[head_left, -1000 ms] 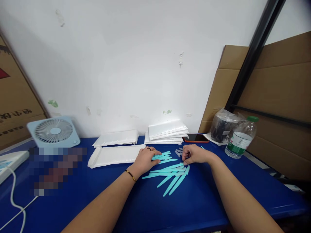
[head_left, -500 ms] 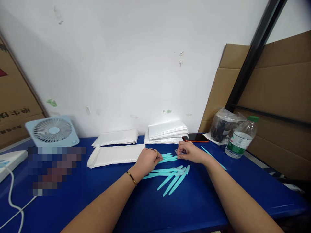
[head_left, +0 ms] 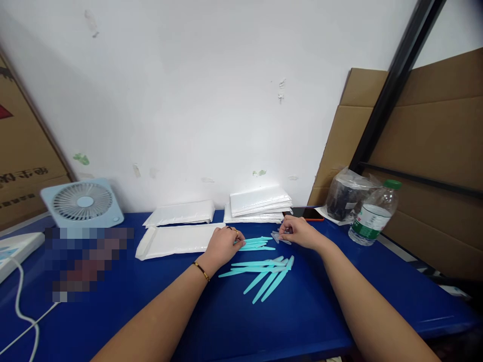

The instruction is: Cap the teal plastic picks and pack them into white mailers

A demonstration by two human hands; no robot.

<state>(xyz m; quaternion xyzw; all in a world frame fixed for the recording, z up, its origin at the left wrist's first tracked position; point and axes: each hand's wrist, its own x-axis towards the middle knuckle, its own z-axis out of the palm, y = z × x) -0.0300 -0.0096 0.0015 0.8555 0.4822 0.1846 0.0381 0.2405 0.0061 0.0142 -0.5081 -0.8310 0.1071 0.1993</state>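
My left hand is closed, with thumb and fingertips pinching at the left ends of several turquoise eyebrow razors lying side by side. To their right, my right hand pinches at a small pile of translucent blade caps; its fingertips partly hide which cap it has. Nearer to me lies a second group of turquoise razors, fanned out, with translucent caps over their right ends. Just behind my left hand rests a white padded envelope.
White envelopes are stacked by the wall, with another white pile to the left. A phone, a plastic-wrapped dark object and a water bottle stand to the right. A blue fan sits left on the blue table.
Both hands have moved apart: the left slightly leftward, the right slightly rightward onto the caps. More of the razors between them shows. The single razor beside my right forearm no longer shows.
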